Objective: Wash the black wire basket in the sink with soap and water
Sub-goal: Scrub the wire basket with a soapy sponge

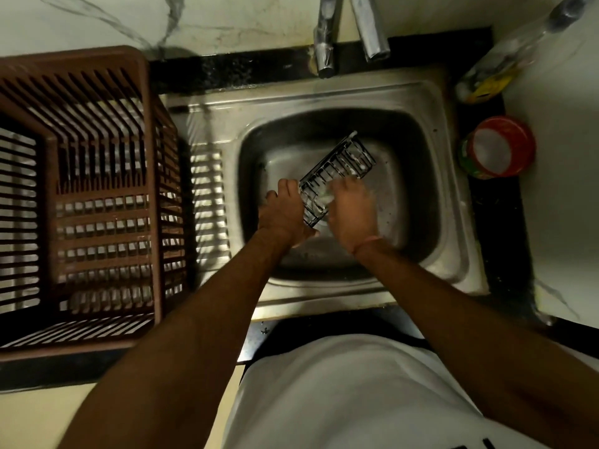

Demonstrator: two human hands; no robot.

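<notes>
**Two hands on a soapy wire basket in the sink**

Head view: the black wire basket (337, 173) sits tilted inside the steel sink (453, 222), at the centre of the frame, streaked with white suds. The left hand (285, 212) reaches in from the lower left, forearm straight, fingers wrapped over the basket's lower left edge and grasping it. The right hand (351, 212) comes from the lower right, wrist bent inward, blurred, pressing a pale sponge (327, 197) against the wires; its fingers seem curled around it. A brown plastic crate (97, 76) stands at the left. Two taps (350, 30) hang at the top. A red tub (499, 147) sits at the right edge, a bottle (496, 72) above it.
</notes>
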